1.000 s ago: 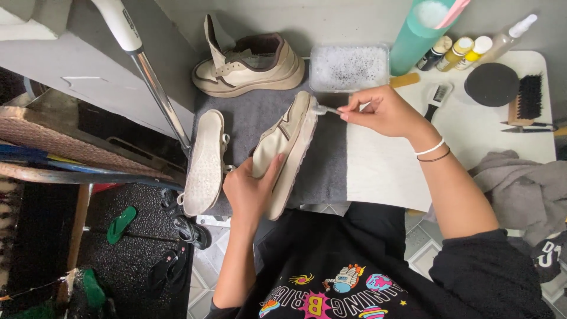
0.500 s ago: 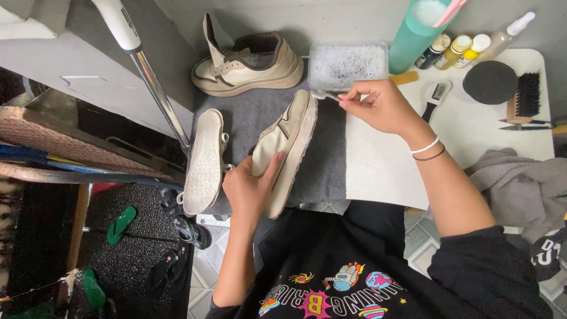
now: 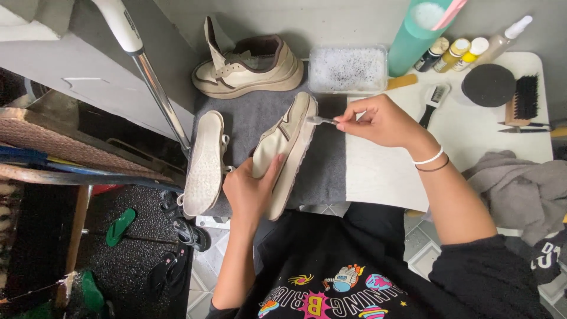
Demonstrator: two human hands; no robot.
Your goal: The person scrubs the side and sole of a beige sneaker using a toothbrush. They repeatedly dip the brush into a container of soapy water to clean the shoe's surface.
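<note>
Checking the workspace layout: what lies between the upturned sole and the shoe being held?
In the head view, only a bare strip of grey mat separates the upturned sole from the held shoe.

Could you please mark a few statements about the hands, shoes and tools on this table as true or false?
1. The left hand grips the cream shoe tilted on its side. True.
2. The right hand holds a large black scrubbing brush. False: it holds a small thin brush against the shoe's toe end.
3. The clear tub of foamy water sits behind the grey mat. True.
4. The upright cream shoe lies on the floor. False: it stands on the mat.
</note>
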